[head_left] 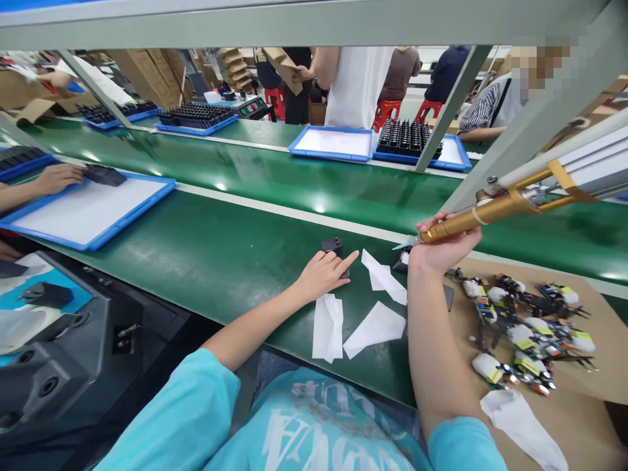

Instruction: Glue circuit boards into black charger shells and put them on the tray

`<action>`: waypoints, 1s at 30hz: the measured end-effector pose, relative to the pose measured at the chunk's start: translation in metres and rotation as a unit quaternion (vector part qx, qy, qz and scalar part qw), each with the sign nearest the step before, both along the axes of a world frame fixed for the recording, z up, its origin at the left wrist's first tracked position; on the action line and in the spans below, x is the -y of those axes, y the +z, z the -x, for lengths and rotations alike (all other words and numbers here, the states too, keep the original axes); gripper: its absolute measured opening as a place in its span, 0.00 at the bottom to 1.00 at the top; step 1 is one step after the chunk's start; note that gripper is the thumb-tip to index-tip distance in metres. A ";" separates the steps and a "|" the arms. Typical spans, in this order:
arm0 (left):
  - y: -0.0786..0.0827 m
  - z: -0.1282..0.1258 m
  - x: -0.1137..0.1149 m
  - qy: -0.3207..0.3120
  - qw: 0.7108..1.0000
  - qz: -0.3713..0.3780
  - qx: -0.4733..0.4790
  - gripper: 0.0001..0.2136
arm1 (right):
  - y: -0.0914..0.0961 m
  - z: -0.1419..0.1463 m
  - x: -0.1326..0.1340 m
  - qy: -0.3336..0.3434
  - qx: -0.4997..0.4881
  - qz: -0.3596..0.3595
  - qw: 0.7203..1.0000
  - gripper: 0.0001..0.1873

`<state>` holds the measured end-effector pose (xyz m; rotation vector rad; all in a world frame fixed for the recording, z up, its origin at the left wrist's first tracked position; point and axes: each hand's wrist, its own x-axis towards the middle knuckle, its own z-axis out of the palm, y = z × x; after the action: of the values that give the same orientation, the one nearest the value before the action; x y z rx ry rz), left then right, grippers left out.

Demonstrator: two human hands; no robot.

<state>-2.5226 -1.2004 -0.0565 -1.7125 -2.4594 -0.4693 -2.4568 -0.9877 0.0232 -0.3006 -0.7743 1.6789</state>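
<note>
Head view, left arm (265, 320): stretched forward and inward, low over the green worktop (210, 261).
Left hand (321, 275): palm down on the black block, one finger pointing out to the right, the others more bent; I am touching the block, but how firmly I grip it I cannot tell.
Black block (332, 244): on the worktop in front of me, its far end showing past my fingers.
Right arm (426, 340): forearm reaching forward, the wrist turned so that my hand angles off to the right.
Right hand (454, 247): grasping the gold-coloured tool from beneath, fingers wrapped round its lower barrel.
Gold-coloured tool (495, 210): slanting down leftward from the upper right, its pale tip (405, 244) at a small dark part (400, 263) half hidden by my wrist; whether they touch I cannot tell.
White papers (375, 328): three pieces between my forearms.
Circuit boards (534, 337): clustered on cardboard (579, 389), right of my right forearm.
</note>
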 end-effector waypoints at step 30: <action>0.020 0.181 -0.090 0.328 0.888 -0.203 0.250 0.39 | -0.005 -0.002 -0.006 0.033 -0.040 0.034 0.998 0.17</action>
<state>-2.7032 -1.1109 -0.0369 -0.5786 -2.7648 -1.3238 -2.4548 -0.9820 0.0179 -0.2570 -0.6752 1.7705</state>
